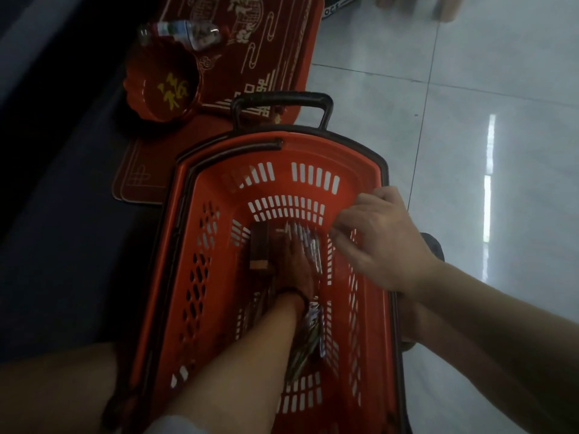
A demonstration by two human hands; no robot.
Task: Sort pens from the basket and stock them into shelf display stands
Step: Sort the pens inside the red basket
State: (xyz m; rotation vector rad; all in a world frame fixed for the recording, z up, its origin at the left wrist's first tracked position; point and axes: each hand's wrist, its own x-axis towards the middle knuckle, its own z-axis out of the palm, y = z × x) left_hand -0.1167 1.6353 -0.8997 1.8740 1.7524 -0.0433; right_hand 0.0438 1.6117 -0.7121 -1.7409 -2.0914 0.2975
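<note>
One red basket (275, 158) on floor; right hand (380, 242) rests loosely spread on its rim; left hand (297, 264) reaches deep onto pens (305, 242) at the bottom, grip blurred, can't tell. Best gather matching pens together before lifting.

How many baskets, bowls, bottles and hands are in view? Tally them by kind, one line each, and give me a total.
basket: 1
bowl: 1
bottle: 1
hands: 2, the left hand and the right hand
Total: 5
</note>
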